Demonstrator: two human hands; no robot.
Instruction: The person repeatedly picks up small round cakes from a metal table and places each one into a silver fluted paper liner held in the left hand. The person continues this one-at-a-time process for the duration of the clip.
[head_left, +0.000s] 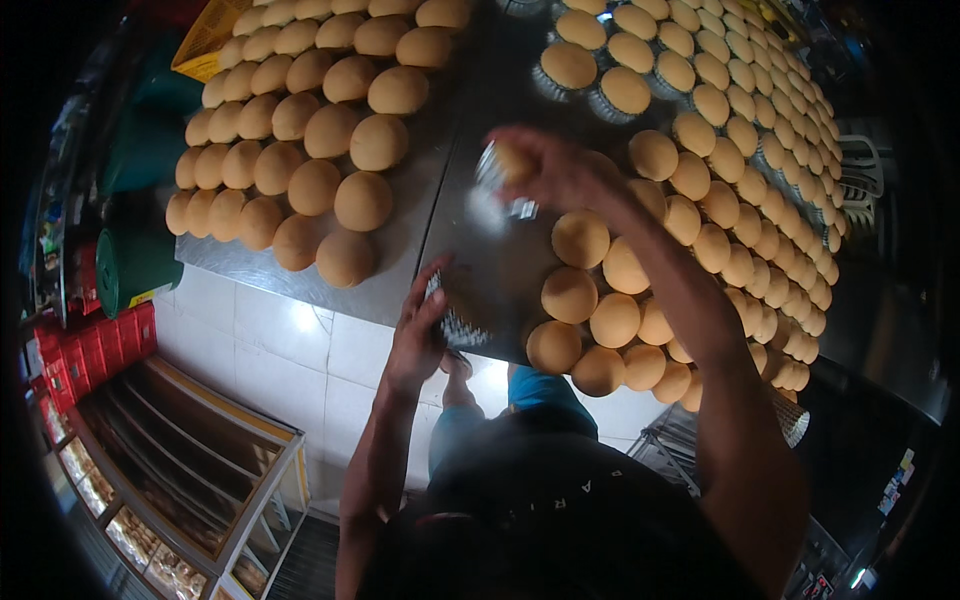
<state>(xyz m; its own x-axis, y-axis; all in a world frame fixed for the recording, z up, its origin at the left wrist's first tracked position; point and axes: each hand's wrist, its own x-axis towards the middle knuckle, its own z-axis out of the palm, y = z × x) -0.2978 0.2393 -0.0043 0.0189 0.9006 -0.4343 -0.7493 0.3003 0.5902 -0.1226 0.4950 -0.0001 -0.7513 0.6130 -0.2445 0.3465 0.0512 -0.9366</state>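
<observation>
My right hand (555, 166) is raised over the middle of the metal table, gripping a round golden-brown bun (514, 163). A shiny fluted metal tin (491, 166) shows at the bun's left side; motion blur hides whether the two are still joined. At the table's front edge, my left hand (420, 334) is closed around a stack of fluted metal tins (463, 330), its thumb over the side. Rows of bare buns (364, 201) stand to the left. Right of my hands are more bare buns (570, 295), and beyond them buns in fluted tins (625, 94).
The metal table (375, 296) has a seam running between the bun groups. A yellow crate (206, 41) stands at the back left. Green bins (135, 262), red crates (97, 349) and a glass display case (202, 450) line the left side. White chairs (859, 172) are at the right.
</observation>
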